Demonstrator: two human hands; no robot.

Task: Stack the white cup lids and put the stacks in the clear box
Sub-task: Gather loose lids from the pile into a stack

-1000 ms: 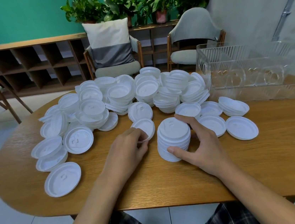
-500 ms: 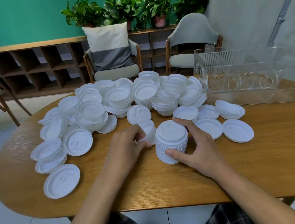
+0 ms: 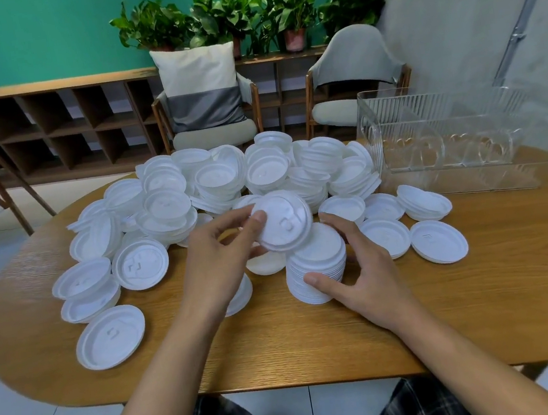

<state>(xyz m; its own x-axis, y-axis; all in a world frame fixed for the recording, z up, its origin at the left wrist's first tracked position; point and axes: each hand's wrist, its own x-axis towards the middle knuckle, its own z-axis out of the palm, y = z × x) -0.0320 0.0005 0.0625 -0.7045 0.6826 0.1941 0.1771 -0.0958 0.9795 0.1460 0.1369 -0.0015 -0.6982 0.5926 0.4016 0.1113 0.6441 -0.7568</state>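
— How do things stand on the table (image 3: pixel 501 300)?
— The clear box (image 3: pixel 430 140) sits at the far right, with no stacks inside that I can see. The pile of loose lids (image 3: pixel 228 182) spreads beside it. In front stands the stack (image 3: pixel 320 257), with the right hand (image 3: pixel 371 281) curled round its side, thumb and fingers steadying it.
— And what's new?
— The left hand (image 3: pixel 217 266) has lifted a lid (image 3: pixel 285 223) off the table. Thumb and fingers pinch its edge and it tilts just over the stack, so it likely goes on top next.
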